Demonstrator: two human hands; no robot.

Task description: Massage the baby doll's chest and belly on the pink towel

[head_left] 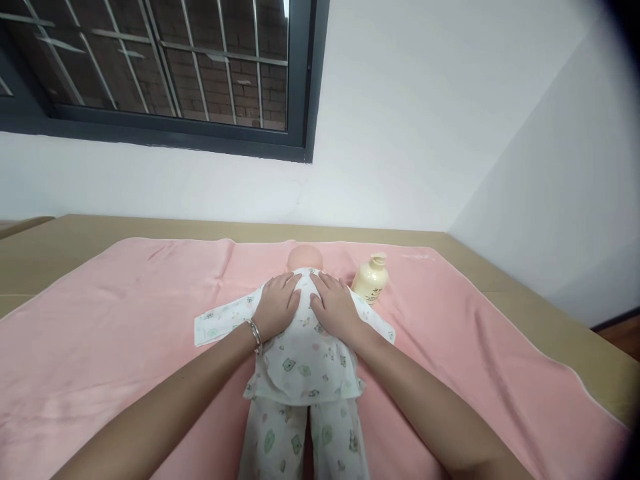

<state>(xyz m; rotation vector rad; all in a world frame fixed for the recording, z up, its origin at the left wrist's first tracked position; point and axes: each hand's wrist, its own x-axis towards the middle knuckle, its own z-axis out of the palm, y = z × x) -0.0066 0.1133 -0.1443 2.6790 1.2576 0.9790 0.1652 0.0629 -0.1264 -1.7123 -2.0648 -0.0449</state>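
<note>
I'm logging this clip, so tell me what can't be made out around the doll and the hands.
Head view only:
- Doll: lies face down, face hidden; feet cut off by the bottom edge.
- Doll's upper back: covered by the left hand and right hand.
- Lotion bottle: label too small to read.
- Right corners: dark lens vignette.

Soft pink terry towel (125, 333); white cotton baby suit (305, 360) printed with small green bears; creamy-yellow plastic lotion bottle (371, 279); silver wrist bangle (255, 335).
</note>
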